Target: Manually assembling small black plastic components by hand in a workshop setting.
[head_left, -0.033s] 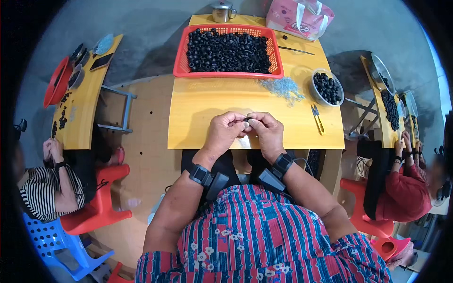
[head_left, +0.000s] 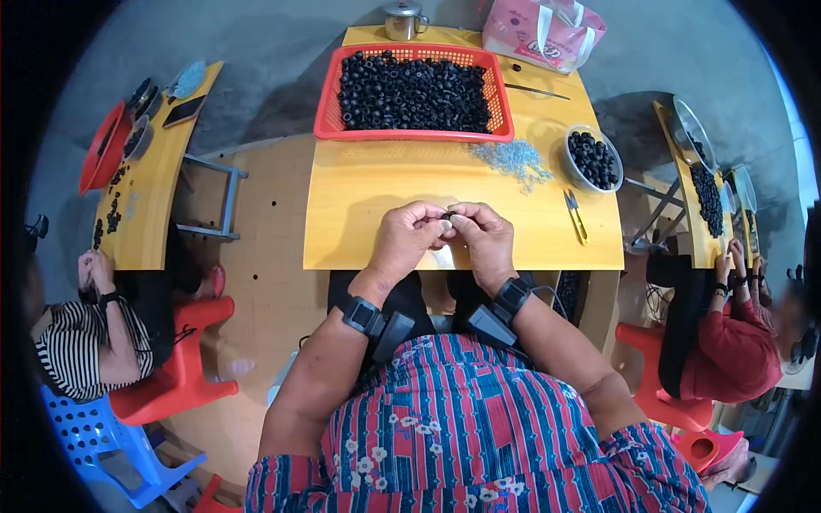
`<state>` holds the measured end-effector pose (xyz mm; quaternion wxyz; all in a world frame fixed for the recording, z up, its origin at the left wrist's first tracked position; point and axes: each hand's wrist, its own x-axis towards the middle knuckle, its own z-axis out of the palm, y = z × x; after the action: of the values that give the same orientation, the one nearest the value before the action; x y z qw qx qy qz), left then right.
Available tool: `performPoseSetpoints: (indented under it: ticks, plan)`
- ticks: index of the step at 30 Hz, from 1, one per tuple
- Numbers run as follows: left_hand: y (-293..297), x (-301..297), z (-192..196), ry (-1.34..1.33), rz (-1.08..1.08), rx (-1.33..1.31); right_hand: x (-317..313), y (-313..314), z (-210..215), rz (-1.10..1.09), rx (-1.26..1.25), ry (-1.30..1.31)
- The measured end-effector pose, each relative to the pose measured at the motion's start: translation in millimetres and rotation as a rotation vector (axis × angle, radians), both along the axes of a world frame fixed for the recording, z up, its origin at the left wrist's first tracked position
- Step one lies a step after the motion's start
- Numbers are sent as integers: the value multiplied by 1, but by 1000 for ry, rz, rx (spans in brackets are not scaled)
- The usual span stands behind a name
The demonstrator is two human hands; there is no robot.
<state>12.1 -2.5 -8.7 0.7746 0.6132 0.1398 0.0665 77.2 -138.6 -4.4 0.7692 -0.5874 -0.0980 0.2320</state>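
My left hand [head_left: 405, 242] and my right hand [head_left: 484, 239] meet over the near edge of the yellow table [head_left: 368, 192]. Between their fingertips is a small black ring-like part [head_left: 448, 216], gripped from both sides. Fingers cover most of it, so its full shape does not show. Beyond my hands stands a red plastic basket [head_left: 414, 136] heaped with black ring-shaped parts [head_left: 410, 92]. To the right, a clear round tub [head_left: 571, 171] holds rounder black pieces [head_left: 594, 159]. Small snips with a yellow handle [head_left: 577, 221] lie near the right table edge.
A loose heap of pale bluish scraps [head_left: 513, 161] lies between basket and tub. At the back are a metal lidded mug [head_left: 404, 20], a pink bag [head_left: 540, 32] and a thin dark rod [head_left: 537, 91]. Other people sit at side tables left [head_left: 152, 214] and right [head_left: 680, 192].
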Motion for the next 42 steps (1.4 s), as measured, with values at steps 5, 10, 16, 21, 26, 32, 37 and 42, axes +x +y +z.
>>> performPoseSetpoints:
  ticks: [5,10,16,21,26,32,37,42]
  plan:
    - [-3,0,-1,-38,19,-9,5,-4,7,79,68,137]
    - [-6,-3,0,-61,54,43,6,-4,2,49,-30,97]
    - [-4,-1,-4,-19,33,32,2,-2,-9,-11,-31,2]
    - [-4,-1,-1,8,27,33,1,-2,-9,-33,-34,-13]
    - [-2,-1,-5,-23,22,-15,6,-4,-10,42,-8,32]
    - [-1,0,-5,-85,1,-10,18,-11,1,187,70,216]
    - [-5,-2,-6,-66,83,125,13,-6,10,154,-16,191]
    - [-12,-2,-3,-83,158,425,17,-9,1,167,-264,-219]
